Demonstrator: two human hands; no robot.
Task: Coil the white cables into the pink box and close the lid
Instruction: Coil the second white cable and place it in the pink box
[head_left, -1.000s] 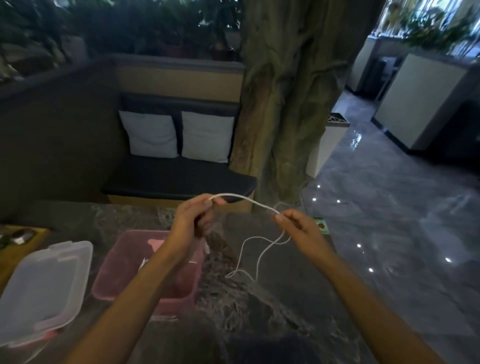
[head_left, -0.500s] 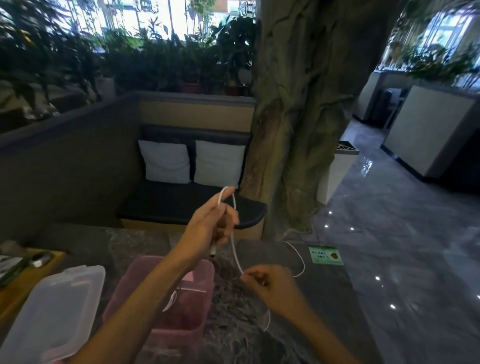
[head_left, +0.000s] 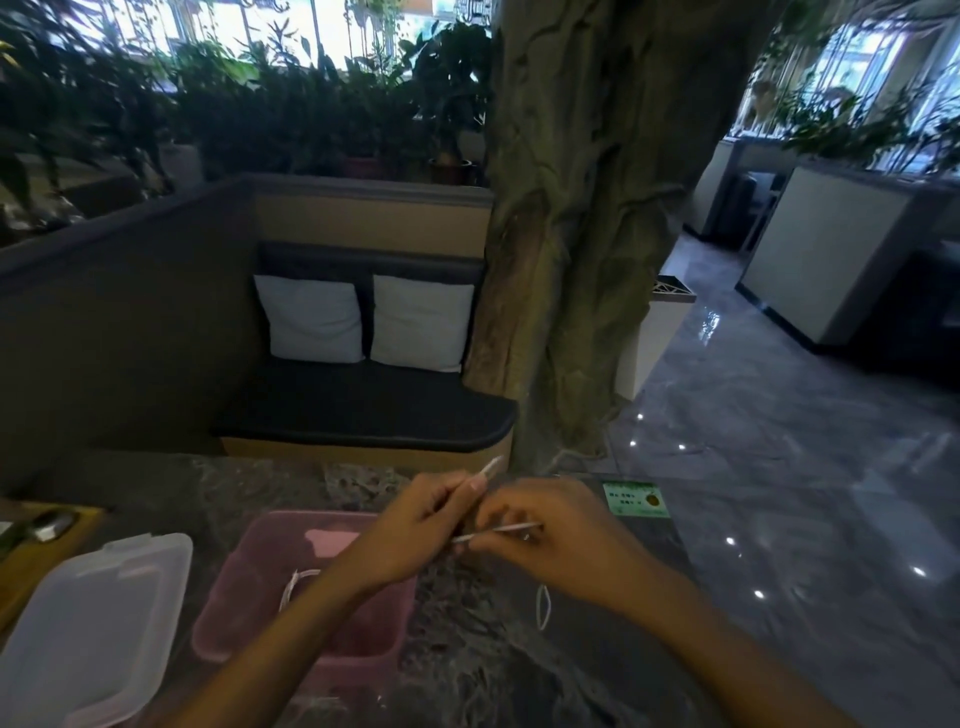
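Observation:
A thin white cable is pinched between both hands above the dark marble table. My left hand holds one part, with the cable's plug end sticking up past its fingertips. My right hand is closed on the cable just to the right, and a small loop of it hangs under that wrist. The open pink box stands below my left forearm with another white cable lying inside. Its clear lid lies flat to the left of the box.
A green card lies on the table's far right. A wooden tray with dark items sits at the left edge. Beyond the table are a cushioned bench and a thick tree trunk.
My left hand came down from its raised position and my right hand rose to meet it, so both hands now hold the cable close together. The long loose loop has shortened.

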